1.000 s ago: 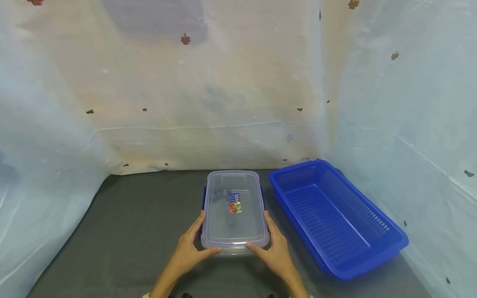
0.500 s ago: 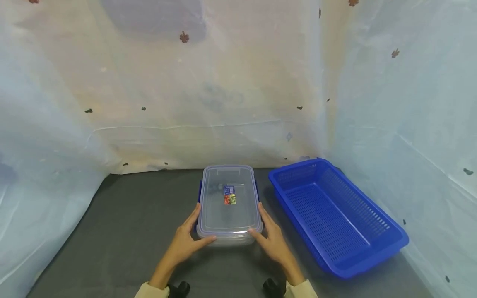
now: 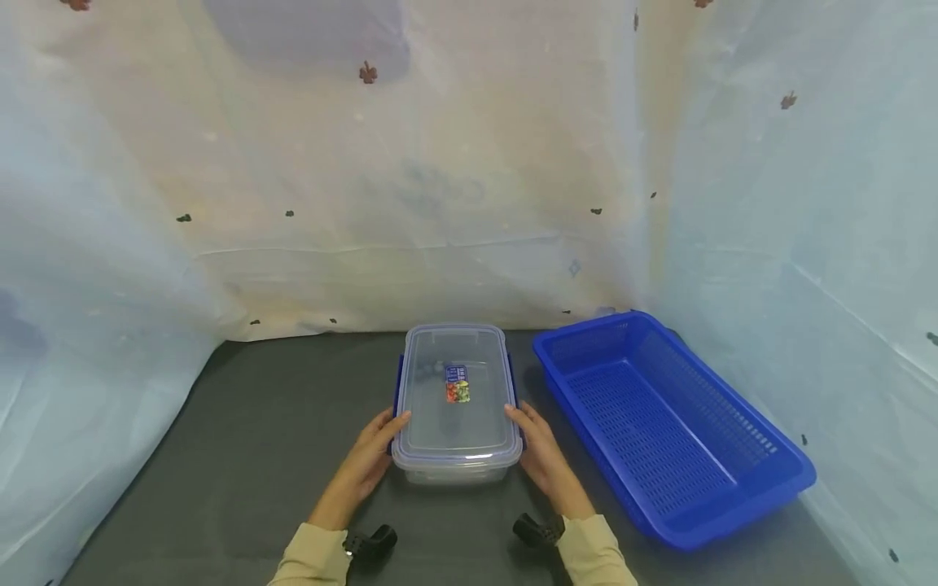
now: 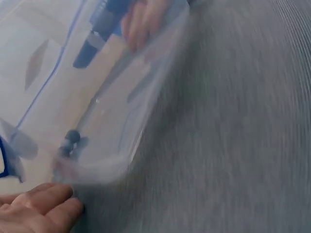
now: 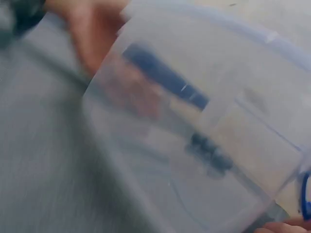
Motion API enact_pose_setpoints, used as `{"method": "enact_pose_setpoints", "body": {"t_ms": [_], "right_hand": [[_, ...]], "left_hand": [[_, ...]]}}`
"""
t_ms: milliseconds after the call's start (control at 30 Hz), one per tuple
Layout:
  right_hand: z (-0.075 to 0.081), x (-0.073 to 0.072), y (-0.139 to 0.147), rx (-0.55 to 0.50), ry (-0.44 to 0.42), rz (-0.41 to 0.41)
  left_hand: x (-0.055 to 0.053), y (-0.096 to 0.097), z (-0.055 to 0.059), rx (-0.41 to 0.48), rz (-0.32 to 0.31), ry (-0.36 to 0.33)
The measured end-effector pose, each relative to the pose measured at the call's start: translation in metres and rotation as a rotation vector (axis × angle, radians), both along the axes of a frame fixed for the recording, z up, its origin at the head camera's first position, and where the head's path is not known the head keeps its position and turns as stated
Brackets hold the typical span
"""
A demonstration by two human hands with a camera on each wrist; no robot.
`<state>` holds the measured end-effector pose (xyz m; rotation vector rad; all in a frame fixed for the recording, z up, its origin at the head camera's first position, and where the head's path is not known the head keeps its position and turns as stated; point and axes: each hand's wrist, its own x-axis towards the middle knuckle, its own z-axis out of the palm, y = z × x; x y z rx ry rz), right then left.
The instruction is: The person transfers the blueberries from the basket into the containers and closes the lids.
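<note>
A clear rectangular food container [image 3: 456, 427] with a lid, blue side latches and a small fruit label [image 3: 458, 384] is between both hands. My left hand [image 3: 364, 457] holds its left long side, the thumb over the lid's rim. On the opposite side my right hand [image 3: 545, 460] grips likewise, its thumb on the right rim. The other fingers are partly hidden beside and below the rim. In the left wrist view, fingers of the left hand [image 4: 43, 206] are beside the container wall [image 4: 131, 121]. Through the blurred clear wall in the right wrist view, the left hand [image 5: 99, 39] shows beside a blue latch [image 5: 165, 75].
A blue perforated plastic basket [image 3: 769, 488] stands to the right, angled, with nothing visible in it. Dark grey cloth [image 3: 293, 423] covers the table. Pale patterned sheeting [image 3: 440, 163] hangs behind and on both sides. Dark wrist-worn devices [image 3: 374, 544] sit on both wrists.
The container has shifted slightly away from the body. Both thumbs have moved from its near end to the lid's long rims, and the hands now hold its sides. The basket stays put.
</note>
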<state>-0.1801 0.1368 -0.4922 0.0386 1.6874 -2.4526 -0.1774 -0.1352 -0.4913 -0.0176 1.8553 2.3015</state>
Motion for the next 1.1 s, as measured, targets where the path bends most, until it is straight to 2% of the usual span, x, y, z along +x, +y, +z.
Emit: {"method": "enact_pose_setpoints", "body": {"t_ms": [67, 133, 200, 300, 400, 533, 700, 733, 800, 833, 967, 1000, 1033, 1100], "right_hand": [[-0.001, -0.002, -0.001, -0.055, -0.006, -0.011], [0.001, -0.003, -0.002, -0.071, 0.035, -0.047], [0.005, -0.003, -0.002, -0.052, 0.100, -0.087], [0.010, -0.004, -0.002, 0.041, 0.204, -0.143], [0.014, -0.004, -0.001, 0.145, 0.250, -0.167], [0.019, -0.005, 0.002, 0.260, 0.282, -0.172], [0.027, -0.008, 0.004, 0.463, 0.354, -0.192], [0.028, -0.009, 0.004, 0.490, 0.360, -0.195], [0.034, -0.007, 0.004, 0.519, 0.360, -0.185], [0.034, -0.007, 0.005, 0.523, 0.357, -0.180], [0.037, -0.008, 0.009, 0.574, 0.375, -0.138], [0.034, -0.010, 0.011, 0.610, 0.384, -0.138], [0.037, -0.009, 0.013, 0.645, 0.395, -0.134], [0.045, -0.006, 0.016, 0.688, 0.414, -0.140]], "left_hand": [[-0.002, 0.002, -0.001, 0.064, 0.018, -0.019], [-0.002, 0.004, 0.001, 0.087, 0.068, -0.007], [-0.002, 0.005, 0.006, 0.043, 0.107, 0.052], [-0.003, 0.005, 0.015, -0.081, 0.131, 0.143], [-0.003, 0.004, 0.021, -0.197, 0.111, 0.192], [-0.003, 0.003, 0.026, -0.253, 0.090, 0.197], [-0.004, 0.000, 0.033, -0.344, 0.097, 0.210], [-0.005, 0.000, 0.034, -0.357, 0.096, 0.208], [0.000, 0.002, 0.045, -0.386, 0.087, 0.207], [0.001, 0.002, 0.047, -0.391, 0.083, 0.204], [0.001, 0.002, 0.051, -0.409, 0.058, 0.209], [-0.003, 0.001, 0.047, -0.427, 0.048, 0.217], [-0.005, -0.002, 0.044, -0.455, 0.040, 0.235], [-0.008, -0.009, 0.048, -0.526, 0.029, 0.292]]}}
